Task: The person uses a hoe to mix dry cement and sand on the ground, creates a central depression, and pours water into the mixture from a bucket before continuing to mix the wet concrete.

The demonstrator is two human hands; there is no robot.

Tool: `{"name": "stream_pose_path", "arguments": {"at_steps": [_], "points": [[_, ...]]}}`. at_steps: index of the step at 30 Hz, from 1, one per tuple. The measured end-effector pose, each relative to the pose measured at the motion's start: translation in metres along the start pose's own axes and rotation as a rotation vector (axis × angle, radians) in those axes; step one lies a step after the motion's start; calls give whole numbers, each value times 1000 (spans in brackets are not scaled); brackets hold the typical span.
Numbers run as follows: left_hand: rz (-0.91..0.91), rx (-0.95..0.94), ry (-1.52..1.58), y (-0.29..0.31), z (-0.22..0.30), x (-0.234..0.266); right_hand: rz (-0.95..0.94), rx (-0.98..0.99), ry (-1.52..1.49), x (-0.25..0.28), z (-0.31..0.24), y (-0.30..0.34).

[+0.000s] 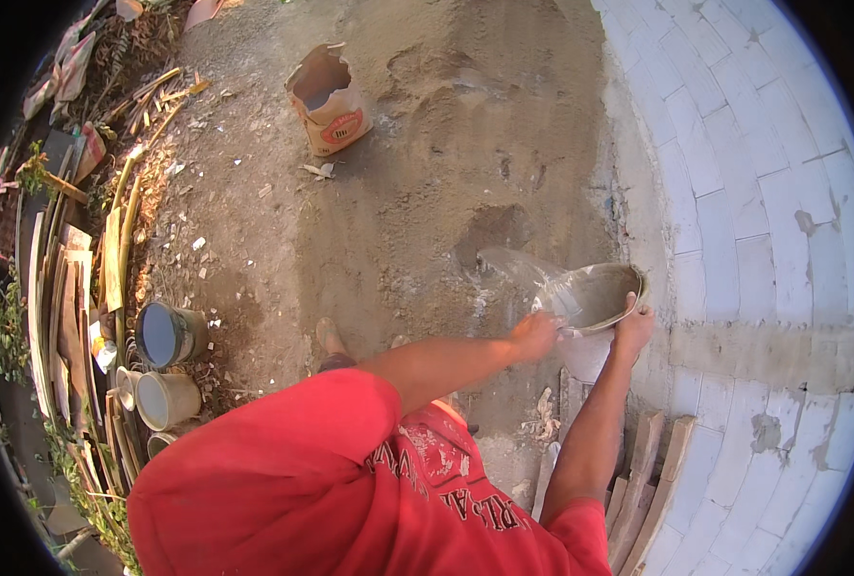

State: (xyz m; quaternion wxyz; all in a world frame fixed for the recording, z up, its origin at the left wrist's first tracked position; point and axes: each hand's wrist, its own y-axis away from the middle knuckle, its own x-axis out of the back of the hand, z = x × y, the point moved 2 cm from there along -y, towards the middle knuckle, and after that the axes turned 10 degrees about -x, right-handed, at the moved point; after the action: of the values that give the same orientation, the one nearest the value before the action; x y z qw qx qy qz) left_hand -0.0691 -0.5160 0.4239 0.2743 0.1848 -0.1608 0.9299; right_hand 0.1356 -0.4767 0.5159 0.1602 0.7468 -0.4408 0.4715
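In front of me a pale bucket [585, 357] is tipped to the left, its round mouth facing up toward me. My right hand [635, 328] grips the rim on the right side, with the thumb over the edge. At the rim's near left is my left hand [534, 336], its fingers closed on the bucket; part of its grip is hidden. A clear, blurred splash of water [518, 267] leaves the far left of the rim. It falls toward a hollow in the heap of grey-brown sand [489, 235].
An open, torn paper sack [336, 120] stands beyond the sand. Buckets [169, 336] stand at left beside stacked wooden boards [72, 326]. A pale block wall [734, 211] rises close on the right, with planks [643, 470] lying at its foot.
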Motion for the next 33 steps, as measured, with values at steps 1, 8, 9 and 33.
{"name": "stream_pose_path", "arguments": {"at_steps": [1, 8, 9, 33], "points": [[-4, 15, 8, -4, -6, 3, -12, -2, 12, -3, -16, -1], [56, 49, 265, -26, 21, 28, -108, 112, -21, 11, -82, -13], [69, 72, 283, -30, 23, 29, -89, 174, -4, 14, -93, -15], [713, 626, 331, 131, -82, 188, -1207, 289, -224, -208, -119, 203]]}}
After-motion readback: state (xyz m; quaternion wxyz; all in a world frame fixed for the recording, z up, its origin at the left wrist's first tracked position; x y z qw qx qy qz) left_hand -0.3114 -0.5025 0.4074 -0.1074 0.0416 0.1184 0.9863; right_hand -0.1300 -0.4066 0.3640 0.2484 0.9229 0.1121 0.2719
